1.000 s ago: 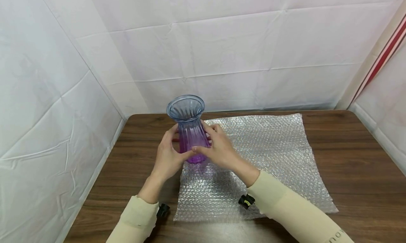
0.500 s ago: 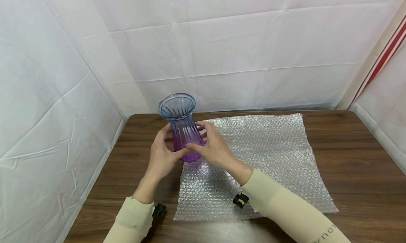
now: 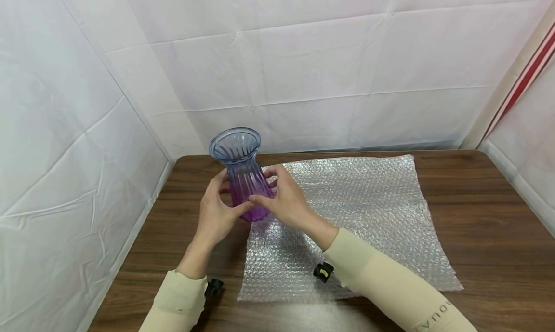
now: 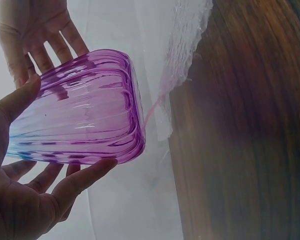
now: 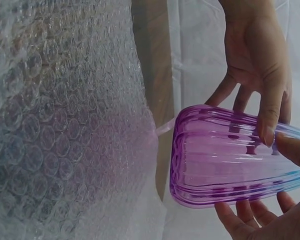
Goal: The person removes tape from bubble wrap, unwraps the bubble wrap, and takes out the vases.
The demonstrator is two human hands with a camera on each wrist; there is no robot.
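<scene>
A ribbed glass vase, blue at its flared rim and purple toward the base, leans with its mouth to the left in the head view. My left hand grips its left side, fingers round the back and thumb across the front. From the other side my right hand holds it the same way, the two thumbs meeting low on the front. In the left wrist view the vase's purple base shows between the hands, raised off the table. Below and to the right lies a sheet of bubble wrap.
The bubble wrap is spread flat over the middle of a dark wood-grain table. White sheeting hangs behind and along both sides, with a red stripe at the right. A small black device sits at the right wrist.
Both hands have carried the vase a little to the left, and it now tilts more to that side. The bubble wrap has stayed in place.
</scene>
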